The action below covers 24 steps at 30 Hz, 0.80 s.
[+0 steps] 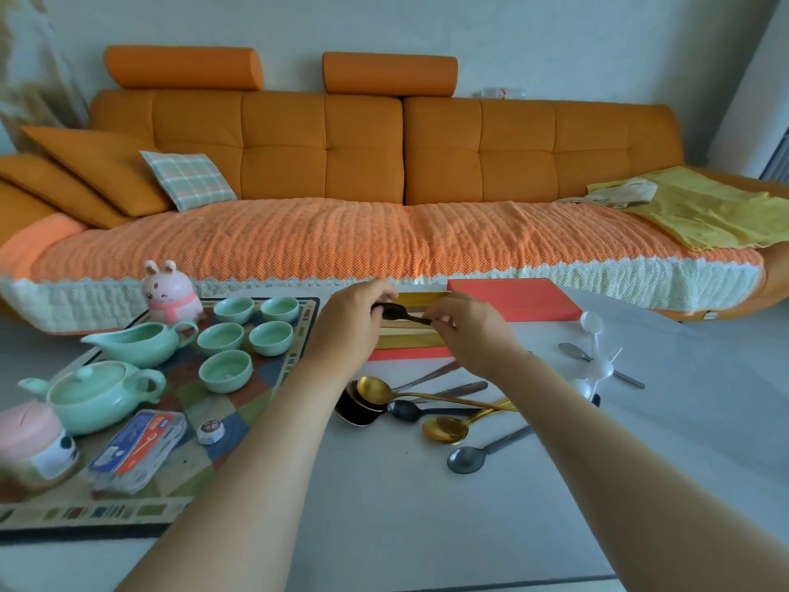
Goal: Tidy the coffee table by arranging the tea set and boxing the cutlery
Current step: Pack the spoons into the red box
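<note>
My left hand (348,320) and my right hand (467,326) both pinch a small black spoon (401,313), holding it level just above the open gold-lined cutlery box (405,338). The box's red lid (516,303) lies behind it to the right. Several loose spoons in gold, black and steel (427,405) lie in a heap on the table in front of the box. On the patterned mat (192,463) at the left stand a mint teapot (92,390), a mint pitcher (136,341) and several mint cups (245,337).
A pink rabbit figure (168,292) stands behind the cups. A pink jar (32,437), a blue-and-red packet (138,448) and a small round tin (210,430) sit on the mat. White plastic spoons (595,369) and a steel spoon (576,351) lie at the right. An orange sofa (384,185) runs behind the table.
</note>
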Each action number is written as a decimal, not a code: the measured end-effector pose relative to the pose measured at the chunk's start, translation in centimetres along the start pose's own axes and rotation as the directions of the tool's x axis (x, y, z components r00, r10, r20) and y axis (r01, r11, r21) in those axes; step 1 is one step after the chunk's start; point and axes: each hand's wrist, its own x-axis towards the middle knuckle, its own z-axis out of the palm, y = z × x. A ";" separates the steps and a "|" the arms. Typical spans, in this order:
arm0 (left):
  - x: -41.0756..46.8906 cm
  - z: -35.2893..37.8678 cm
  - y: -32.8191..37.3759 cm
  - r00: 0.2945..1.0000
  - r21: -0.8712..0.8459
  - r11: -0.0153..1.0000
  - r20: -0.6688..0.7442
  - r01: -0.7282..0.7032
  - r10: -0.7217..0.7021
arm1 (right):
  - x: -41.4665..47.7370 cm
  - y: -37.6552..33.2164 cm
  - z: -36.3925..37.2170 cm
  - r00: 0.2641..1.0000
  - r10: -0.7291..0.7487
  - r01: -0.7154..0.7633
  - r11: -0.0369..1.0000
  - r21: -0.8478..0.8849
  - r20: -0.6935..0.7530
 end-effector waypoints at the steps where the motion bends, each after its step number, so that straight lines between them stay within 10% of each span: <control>1: 0.0 0.1 -0.4 1.000 0.026 1.000 0.003 0.002 -0.002 | 0.1 0.0 0.4 0.999 -0.018 0.017 0.999 -0.037 -0.029; 9: -0.7 0.6 -1.9 0.958 0.204 0.978 0.266 0.053 -0.108 | 1.6 -0.5 2.8 0.979 -0.137 0.101 0.970 -0.221 -0.151; 15: -0.9 1.4 -2.4 0.887 0.332 0.942 0.420 0.048 -0.193 | 1.8 -0.7 3.1 0.983 0.125 -0.125 0.992 -0.009 0.131; 24: -0.7 1.5 -2.0 0.891 0.348 0.937 0.415 0.032 -0.185 | 0.1 0.0 1.8 0.953 0.072 -0.049 0.995 -0.085 0.294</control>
